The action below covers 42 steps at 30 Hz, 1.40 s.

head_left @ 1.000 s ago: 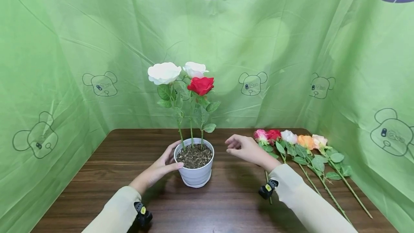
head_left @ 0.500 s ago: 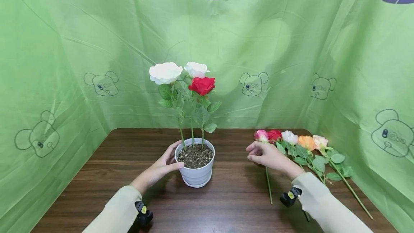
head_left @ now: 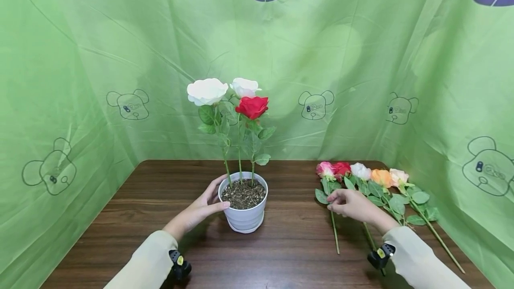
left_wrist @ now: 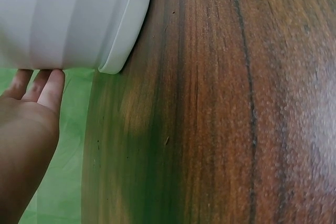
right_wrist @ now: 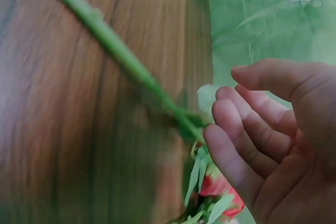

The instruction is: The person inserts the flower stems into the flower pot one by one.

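Note:
In the head view a white flower pot (head_left: 246, 218) with dark soil (head_left: 244, 193) holds two white roses (head_left: 207, 91) and a red rose (head_left: 252, 107), all upright. My left hand (head_left: 202, 208) grips the pot's left side, thumb over the rim; in the left wrist view its fingers (left_wrist: 51, 90) press the pot wall. A pink rose (head_left: 325, 170) lies on the table at right. Over its stem hovers my right hand (head_left: 355, 205), fingers loosely bent, with a gap between thumb and fingers. The right wrist view shows the green stem (right_wrist: 118, 48) just beyond the fingertips.
Beside the pink rose lie a red rose (head_left: 341, 169), a white rose (head_left: 360, 171), an orange rose (head_left: 381, 177) and a peach rose (head_left: 398, 176), heads toward the back edge. A green curtain (head_left: 257, 48) surrounds the wooden table (head_left: 281, 253) behind and at both sides.
My right hand has moved right and slightly toward me, from beside the pot to the pink rose's stem. The left hand has stayed on the pot.

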Tool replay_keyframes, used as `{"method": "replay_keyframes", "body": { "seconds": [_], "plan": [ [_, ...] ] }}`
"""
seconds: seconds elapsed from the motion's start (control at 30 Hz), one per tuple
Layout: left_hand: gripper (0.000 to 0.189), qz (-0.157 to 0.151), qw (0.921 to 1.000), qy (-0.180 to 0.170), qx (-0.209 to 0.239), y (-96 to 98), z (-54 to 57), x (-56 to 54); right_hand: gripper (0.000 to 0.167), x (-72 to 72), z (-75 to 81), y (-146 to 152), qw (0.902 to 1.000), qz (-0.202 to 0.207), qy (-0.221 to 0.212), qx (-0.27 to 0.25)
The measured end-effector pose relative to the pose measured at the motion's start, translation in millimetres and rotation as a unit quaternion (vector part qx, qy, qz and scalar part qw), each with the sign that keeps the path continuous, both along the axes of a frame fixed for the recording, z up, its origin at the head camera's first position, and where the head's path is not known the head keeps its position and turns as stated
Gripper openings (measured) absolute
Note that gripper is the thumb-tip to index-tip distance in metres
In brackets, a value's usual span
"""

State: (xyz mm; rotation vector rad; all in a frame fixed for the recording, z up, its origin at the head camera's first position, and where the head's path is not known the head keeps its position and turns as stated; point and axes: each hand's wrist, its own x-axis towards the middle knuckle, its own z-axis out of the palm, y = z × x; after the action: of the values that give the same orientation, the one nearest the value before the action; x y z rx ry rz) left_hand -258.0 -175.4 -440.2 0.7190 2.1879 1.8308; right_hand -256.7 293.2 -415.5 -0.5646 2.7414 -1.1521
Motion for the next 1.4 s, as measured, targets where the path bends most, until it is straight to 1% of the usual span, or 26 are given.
{"method": "replay_keyframes", "body": {
  "seconds": [0.13, 0.23, 0.43, 0.57, 0.8, 0.9, 1.17, 1.4],
  "plan": [
    [0.079, 0.003, 1.0000, 0.001, -0.002, -0.4, -0.6, -0.1, 0.021, 3.4, -5.4, 6.4, 0.9996, -0.018, -0.020, -0.001],
    [0.078, 0.003, 1.0000, 0.002, -0.002, -0.5, -0.7, -0.1, 0.023, 4.8, -9.6, 10.0, 0.9988, -0.034, -0.036, 0.009],
    [0.078, 0.001, 1.0000, 0.003, 0.001, -0.4, -0.7, 0.4, 0.030, 4.2, -21.2, 12.9, 0.9947, -0.068, -0.072, 0.025],
    [0.078, 0.001, 1.0000, 0.002, 0.001, -0.1, -0.4, 0.8, 0.034, 2.7, -27.3, 11.9, 0.9921, -0.086, -0.086, 0.028],
    [0.078, -0.002, 1.0000, 0.003, 0.003, 0.5, 0.5, 0.8, 0.035, -0.4, -31.6, 4.9, 0.9895, -0.110, -0.092, 0.022],
    [0.078, -0.001, 1.0000, 0.001, 0.003, 0.5, 0.1, 0.7, 0.034, -1.1, -33.1, 2.7, 0.9892, -0.110, -0.096, 0.009],
    [0.078, -0.002, 1.0000, -0.002, -0.001, -0.4, -0.9, 0.6, 0.030, -0.9, -33.0, -0.3, 0.9903, -0.105, -0.090, -0.012],
    [0.079, -0.006, 1.0000, 0.002, 0.008, 0.8, -0.4, 0.7, 0.028, -0.2, -29.9, -1.1, 0.9895, -0.111, -0.090, -0.023]
  ]
}}
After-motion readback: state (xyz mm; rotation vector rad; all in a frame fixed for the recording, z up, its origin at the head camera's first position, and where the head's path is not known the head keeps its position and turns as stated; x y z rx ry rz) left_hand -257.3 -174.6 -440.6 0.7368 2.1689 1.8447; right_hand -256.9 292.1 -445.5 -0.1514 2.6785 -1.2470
